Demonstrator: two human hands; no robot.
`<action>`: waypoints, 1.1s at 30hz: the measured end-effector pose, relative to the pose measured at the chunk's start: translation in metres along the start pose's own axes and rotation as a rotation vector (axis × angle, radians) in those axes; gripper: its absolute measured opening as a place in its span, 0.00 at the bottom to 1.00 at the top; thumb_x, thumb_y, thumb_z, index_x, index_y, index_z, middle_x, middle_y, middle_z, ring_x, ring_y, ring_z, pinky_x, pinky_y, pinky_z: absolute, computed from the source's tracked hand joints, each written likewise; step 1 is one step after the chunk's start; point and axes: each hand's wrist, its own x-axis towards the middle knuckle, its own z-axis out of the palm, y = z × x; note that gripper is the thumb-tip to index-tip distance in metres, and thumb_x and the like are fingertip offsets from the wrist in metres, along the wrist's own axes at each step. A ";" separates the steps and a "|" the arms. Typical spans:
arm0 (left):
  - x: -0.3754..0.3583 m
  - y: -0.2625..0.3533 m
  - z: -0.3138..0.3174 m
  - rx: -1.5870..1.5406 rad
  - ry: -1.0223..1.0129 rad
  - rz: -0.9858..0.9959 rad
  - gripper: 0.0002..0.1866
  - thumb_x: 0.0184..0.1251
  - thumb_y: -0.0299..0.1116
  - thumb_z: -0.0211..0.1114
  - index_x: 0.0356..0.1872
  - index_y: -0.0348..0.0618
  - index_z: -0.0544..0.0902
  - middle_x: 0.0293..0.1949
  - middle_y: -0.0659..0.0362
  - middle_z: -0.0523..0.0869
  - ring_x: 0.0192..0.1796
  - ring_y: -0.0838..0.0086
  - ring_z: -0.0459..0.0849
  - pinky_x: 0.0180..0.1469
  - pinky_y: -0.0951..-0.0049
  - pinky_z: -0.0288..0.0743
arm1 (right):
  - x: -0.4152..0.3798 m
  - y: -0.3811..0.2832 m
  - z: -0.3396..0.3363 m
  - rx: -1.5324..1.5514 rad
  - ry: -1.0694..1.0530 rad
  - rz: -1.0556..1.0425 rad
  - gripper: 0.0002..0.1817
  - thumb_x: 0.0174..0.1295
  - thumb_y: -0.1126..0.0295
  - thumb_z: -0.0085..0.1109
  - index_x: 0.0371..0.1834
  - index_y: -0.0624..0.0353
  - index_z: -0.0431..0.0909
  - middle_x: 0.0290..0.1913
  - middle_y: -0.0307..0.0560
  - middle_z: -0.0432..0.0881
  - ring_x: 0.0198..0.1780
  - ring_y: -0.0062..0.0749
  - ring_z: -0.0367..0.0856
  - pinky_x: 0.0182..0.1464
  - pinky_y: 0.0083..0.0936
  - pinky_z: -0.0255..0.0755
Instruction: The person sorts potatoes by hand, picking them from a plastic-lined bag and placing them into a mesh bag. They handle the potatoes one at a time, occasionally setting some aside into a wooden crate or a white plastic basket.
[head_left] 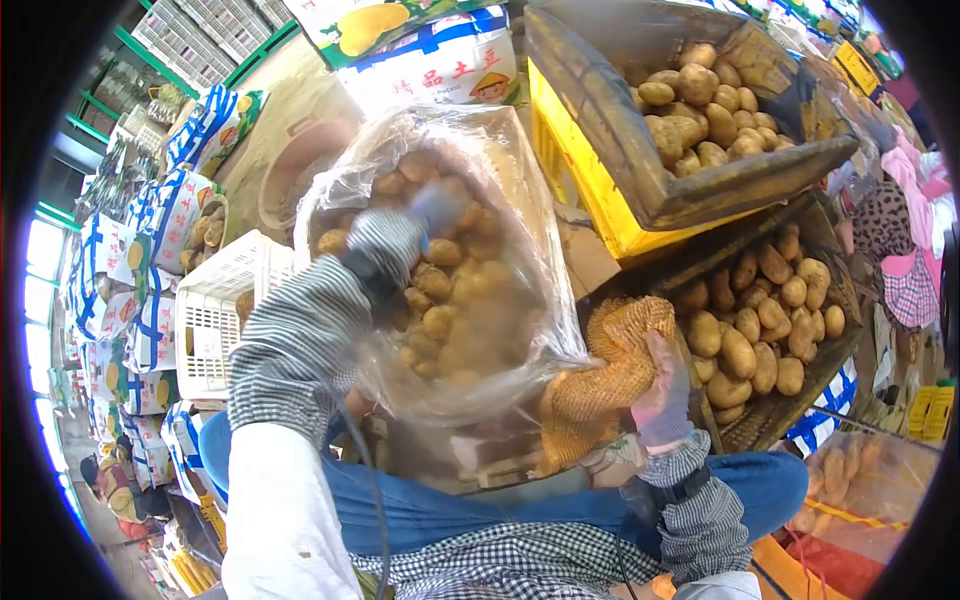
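Note:
In a box lined with clear plastic film (548, 290) lie many potatoes (435, 282), those at the lower right blurred. My left hand (405, 228), in a grey-blue glove, is over these potatoes. Motion smears its fingers, so I cannot make out whether it holds one. An orange mesh bag (590, 395) hangs at the box's near right corner, bunched up. My right hand (662, 395), gloved in pink and grey, has its fingers closed on the bag's right side. What the bag contains is hidden.
Potatoes fill a dark tray (690, 205) on a yellow crate (590, 170), and another dark crate (755, 425) at right. A white plastic basket (205, 340) stands left, near a round tub (300, 165). Printed potato cartons (440, 65) stand behind. A cable (375, 500) crosses my lap.

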 end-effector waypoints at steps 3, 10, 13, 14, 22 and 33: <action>-0.012 0.045 0.072 -0.515 -0.229 -0.058 0.15 0.68 0.42 0.55 0.45 0.44 0.84 0.47 0.47 0.84 0.49 0.60 0.85 0.48 0.62 0.79 | 0.005 -0.001 -0.002 -0.038 -0.152 0.097 0.28 0.64 0.75 0.56 0.67 0.70 0.61 0.65 0.56 0.69 0.67 0.42 0.68 0.71 0.36 0.60; 0.056 0.091 0.200 -0.281 -0.228 0.099 0.17 0.71 0.42 0.55 0.53 0.44 0.79 0.50 0.49 0.83 0.51 0.62 0.83 0.53 0.64 0.77 | 0.020 -0.017 -0.002 -0.091 -0.267 0.141 0.33 0.61 0.78 0.60 0.69 0.68 0.58 0.66 0.55 0.67 0.66 0.40 0.68 0.69 0.33 0.62; 0.066 0.091 0.200 -0.315 -0.308 0.071 0.18 0.71 0.42 0.55 0.54 0.43 0.77 0.51 0.50 0.82 0.51 0.62 0.83 0.54 0.65 0.77 | 0.008 -0.019 -0.004 -0.128 -0.253 0.147 0.34 0.59 0.80 0.62 0.69 0.68 0.58 0.67 0.54 0.66 0.66 0.39 0.68 0.69 0.32 0.64; 0.069 0.090 0.198 -0.326 -0.330 0.062 0.18 0.71 0.42 0.56 0.55 0.42 0.77 0.51 0.50 0.82 0.52 0.63 0.83 0.54 0.65 0.76 | 0.004 -0.014 -0.003 -0.130 -0.267 0.179 0.35 0.59 0.80 0.62 0.69 0.68 0.57 0.68 0.54 0.65 0.67 0.39 0.67 0.69 0.32 0.64; 0.052 0.085 0.170 -0.728 -0.354 0.107 0.22 0.71 0.42 0.57 0.58 0.39 0.73 0.53 0.50 0.80 0.54 0.65 0.81 0.57 0.68 0.75 | 0.009 -0.024 0.001 0.335 -0.084 0.438 0.25 0.69 0.67 0.41 0.66 0.71 0.64 0.64 0.62 0.70 0.65 0.56 0.66 0.69 0.41 0.57; -0.097 0.101 -0.062 -2.662 -0.170 -0.313 0.28 0.74 0.52 0.52 0.63 0.41 0.68 0.49 0.55 0.83 0.44 0.73 0.83 0.41 0.76 0.78 | 0.044 -0.072 0.009 0.860 0.207 0.709 0.22 0.71 0.66 0.48 0.63 0.68 0.66 0.57 0.49 0.76 0.57 0.33 0.76 0.62 0.28 0.69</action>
